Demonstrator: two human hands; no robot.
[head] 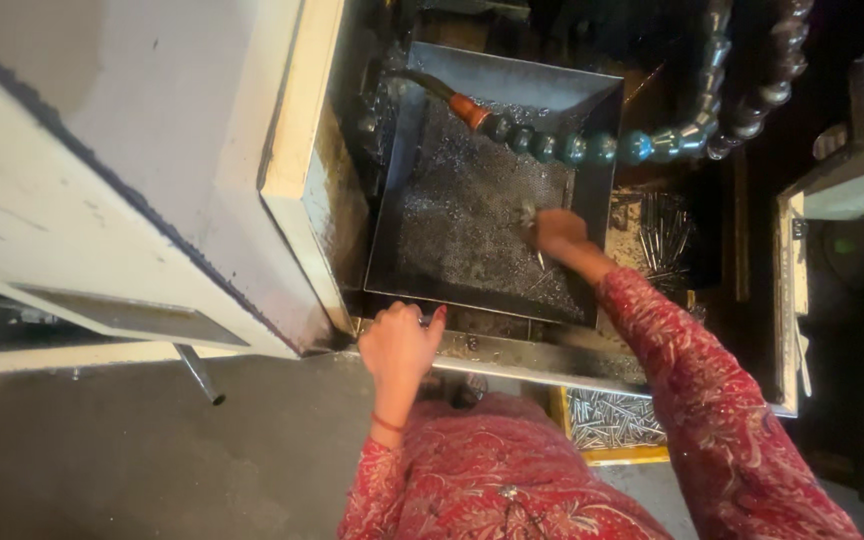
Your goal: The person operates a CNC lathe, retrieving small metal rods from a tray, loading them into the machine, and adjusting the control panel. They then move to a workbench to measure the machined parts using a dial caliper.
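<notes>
A dark metal tray (pixel 472 215) strewn with fine shavings sits inside a machine. The right hand (pixel 555 232) reaches into the tray near its right wall, fingers down among the shavings. The left hand (pixel 399 340) grips the metal ledge (pixel 512 355) just below the tray. A segmented coolant hose (pixel 592 148) arcs over the tray's top edge. A yellow bin of metal pins (pixel 612 425) lies below the ledge.

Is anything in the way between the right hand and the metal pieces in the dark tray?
Nothing visible. The right hand is already down in the metal tray, fingers among the shavings. The segmented coolant hose runs above it, apart. The left hand grips the machine's front ledge.
</notes>
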